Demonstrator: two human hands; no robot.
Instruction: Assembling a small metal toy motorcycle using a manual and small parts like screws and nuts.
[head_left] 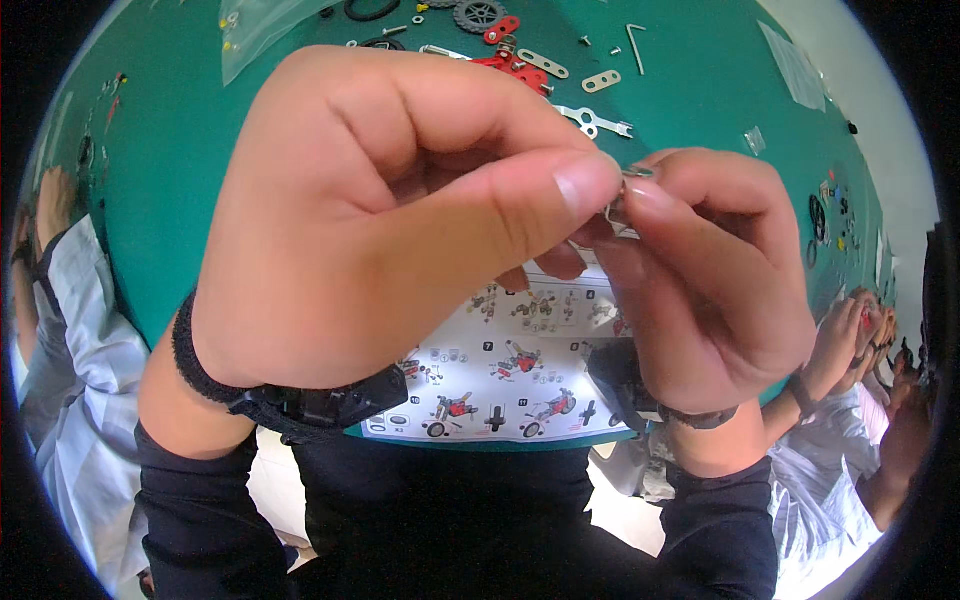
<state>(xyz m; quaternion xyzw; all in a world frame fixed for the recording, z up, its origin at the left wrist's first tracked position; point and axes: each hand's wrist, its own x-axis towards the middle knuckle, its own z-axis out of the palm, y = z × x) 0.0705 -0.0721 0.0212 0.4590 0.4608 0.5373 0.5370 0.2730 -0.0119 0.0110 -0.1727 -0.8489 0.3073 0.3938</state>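
Observation:
Both my hands are raised above the table, their fingertips meeting. My left hand [390, 210] is closed, thumb pressed against the index finger. Opposite it, my right hand [720, 270] pinches with thumb and forefinger. Between the tips sits a small silvery metal part [613, 207], mostly covered by the fingers, so its exact kind cannot be made out. Below the hands lies a printed assembly sheet [480, 385] with pictures of a toy motorcycle. Just beyond the fingers are a flat silver wrench [590, 122] and a red metal assembly [520, 70], partly hidden by my left hand.
On the green table [690, 110] lie perforated metal strips [543, 64], a hex key [636, 50], small screws [586, 40] and a toy wheel [480, 15]. A clear plastic bag [262, 35] is at far left. Other people [75, 300] sit on both sides, with more parts [840, 215] at right.

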